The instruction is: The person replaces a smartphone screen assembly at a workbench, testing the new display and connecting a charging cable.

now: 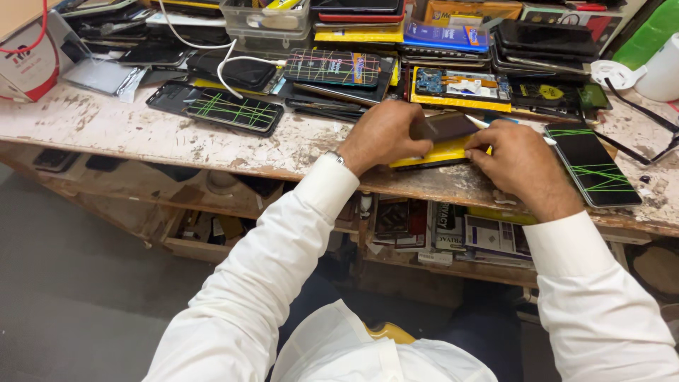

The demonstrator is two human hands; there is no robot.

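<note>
My left hand [385, 134] grips a dark flat phone panel [445, 127] tilted up over a yellow-backed phone [438, 152] lying at the workbench's front edge. Pressing on the yellow phone's right end is my right hand [520, 163], with a thin white tool poking out beside its fingers. Both hands meet over the phone. White shirt sleeves cover both arms.
The worn wooden workbench [141, 131] is piled with phones and screens; some [240, 112] [593, 166] show green cracked lines. A white cable [226, 67], boxes, an opened phone [460, 86] and a white jug [661, 71] crowd the back. Shelves below hold papers and parts.
</note>
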